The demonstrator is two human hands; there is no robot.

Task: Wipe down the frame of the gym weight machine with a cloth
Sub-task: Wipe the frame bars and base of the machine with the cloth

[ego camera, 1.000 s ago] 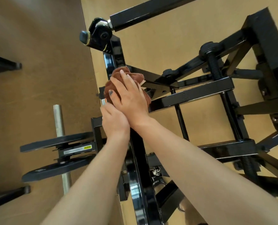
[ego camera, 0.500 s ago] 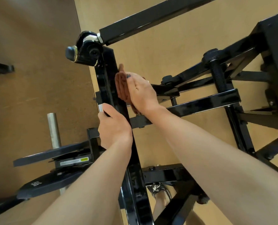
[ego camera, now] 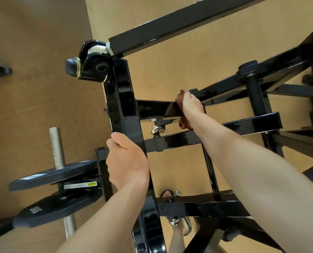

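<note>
The person's left hand (ego camera: 127,162) has its grip wrapped around the shiny black metal frame of the gym weight machine (ego camera: 121,106). The fingers curl over the left edge of the thick bar that runs up the middle of the view, and the thumb lies on the near side.

The right hand (ego camera: 192,105) reaches farther out to a black cross bar (ego camera: 153,108) that sticks out to the right of that thick bar. Its grip is closed on a small brown cloth (ego camera: 184,123), pressed against the cross bar. A bit of the cloth pokes out above the hand and another bit hangs out below the wrist. The rest of it is hidden under the hand.

At the top end of the thick bar sits a black rounded joint with a gold ring (ego camera: 89,63). A long black square beam (ego camera: 188,21) runs up and to the right from it.

On the left, two dark round weight plates (ego camera: 55,175) sit on a silver metal peg (ego camera: 56,147). The lower plate (ego camera: 47,210) has white writing on it.

On the right stands a black threaded rod (ego camera: 255,95) between more black bars.

The floor (ego camera: 33,70) is tan and brown. Down low, between the bars, a foot in a sandal (ego camera: 167,194) can be seen.
</note>
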